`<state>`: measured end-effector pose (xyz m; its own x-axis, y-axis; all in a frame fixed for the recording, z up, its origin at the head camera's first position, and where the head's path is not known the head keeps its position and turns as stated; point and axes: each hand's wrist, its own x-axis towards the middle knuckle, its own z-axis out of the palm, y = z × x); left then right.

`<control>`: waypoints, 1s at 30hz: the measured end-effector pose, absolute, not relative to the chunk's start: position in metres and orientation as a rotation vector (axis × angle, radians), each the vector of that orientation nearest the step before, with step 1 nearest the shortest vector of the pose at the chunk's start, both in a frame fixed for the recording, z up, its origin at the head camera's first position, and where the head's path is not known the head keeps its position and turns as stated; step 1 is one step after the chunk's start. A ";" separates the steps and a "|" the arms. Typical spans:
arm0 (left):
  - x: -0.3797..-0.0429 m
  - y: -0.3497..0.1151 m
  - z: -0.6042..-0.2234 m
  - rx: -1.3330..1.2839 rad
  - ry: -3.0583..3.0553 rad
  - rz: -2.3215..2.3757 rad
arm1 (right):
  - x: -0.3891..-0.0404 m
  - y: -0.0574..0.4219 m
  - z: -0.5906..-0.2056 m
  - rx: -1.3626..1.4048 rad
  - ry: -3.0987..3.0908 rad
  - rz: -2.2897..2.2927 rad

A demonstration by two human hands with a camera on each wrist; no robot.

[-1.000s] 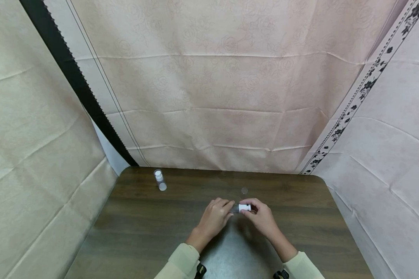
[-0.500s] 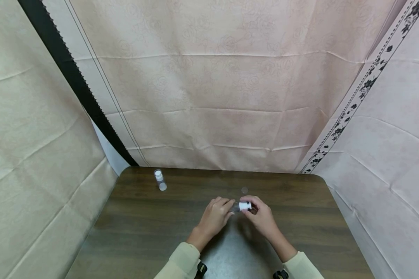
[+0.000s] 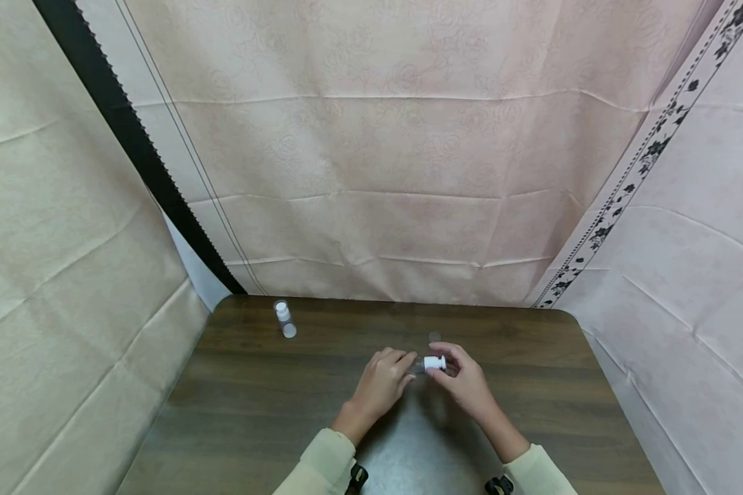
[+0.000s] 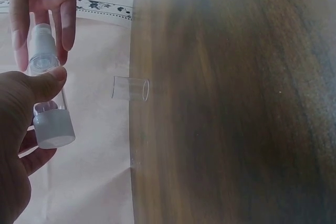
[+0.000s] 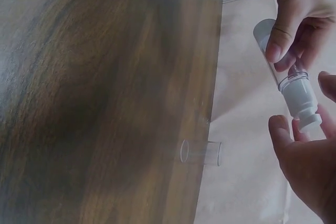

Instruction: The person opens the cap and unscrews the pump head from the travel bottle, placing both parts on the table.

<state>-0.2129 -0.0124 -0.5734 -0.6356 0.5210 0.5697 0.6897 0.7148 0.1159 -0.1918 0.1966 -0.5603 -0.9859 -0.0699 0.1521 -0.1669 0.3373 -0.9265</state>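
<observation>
My left hand holds a small clear pump bottle by its body, thumb and fingers round it. The bottle lies nearly level in the head view, its white pump end pointing right and its white base on the left. Around the white pump head is my right hand, with thumb and fingers spread apart. In the right wrist view a gap shows between the right thumb and the pump head. A clear cylindrical cap stands on the table just beyond the hands.
A second pump bottle with a white top stands at the table's back left. Pale cloth hangs behind the brown wooden table and on both sides.
My right fingers have spread and lifted off the white pump end, the index finger moving away toward the clear cap. The left hand keeps its hold on the bottle, almost unmoved.
</observation>
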 end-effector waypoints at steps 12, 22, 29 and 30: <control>-0.213 -0.011 -0.573 -0.913 -2.390 -0.382 | -0.196 0.192 -0.553 0.088 -2.549 1.692; -0.212 -0.010 -0.571 -0.918 -2.404 -0.380 | -0.197 0.193 -0.556 0.037 -2.606 1.684; -0.212 -0.008 -0.571 -0.915 -2.431 -0.414 | -0.196 0.194 -0.556 0.052 -2.600 1.715; -0.212 -0.009 -0.571 -0.915 -2.432 -0.418 | -0.195 0.194 -0.556 0.057 -2.599 1.715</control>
<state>-0.2116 -0.0086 -0.5710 -0.6464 0.5243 0.5543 0.6792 0.7264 0.1050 -0.1954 0.1940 -0.5559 -0.9989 -0.0157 0.0431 -0.0458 0.3926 -0.9186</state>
